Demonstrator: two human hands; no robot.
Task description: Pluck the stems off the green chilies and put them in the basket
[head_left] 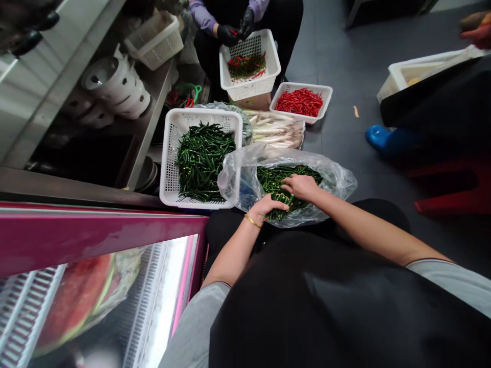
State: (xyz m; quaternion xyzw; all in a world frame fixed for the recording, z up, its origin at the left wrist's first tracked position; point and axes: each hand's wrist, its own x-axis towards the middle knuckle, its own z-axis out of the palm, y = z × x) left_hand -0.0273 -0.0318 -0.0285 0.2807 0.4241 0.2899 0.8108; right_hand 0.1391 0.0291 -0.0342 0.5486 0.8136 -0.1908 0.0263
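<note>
A clear plastic bag (337, 176) of green chilies (270, 176) lies open in front of me, at my lap. My left hand (268, 205), with a gold bracelet at the wrist, is closed around a bunch of green chilies at the bag's near side. Just right of it, my right hand (301, 187) reaches into the bag with its fingers pinched on the chilies. To the left, a white perforated basket (169, 158) holds a heap of green chilies, and the bag's left edge overlaps its rim.
Beyond the bag lie pale long-stemmed vegetables (276, 129) and a basket of red chilies (299, 102). A gloved person sits behind another white basket (251, 91). A metal shelf and a pink-framed fridge (95, 230) flank my left; a blue boot (387, 140) and red stool (452, 197) are right.
</note>
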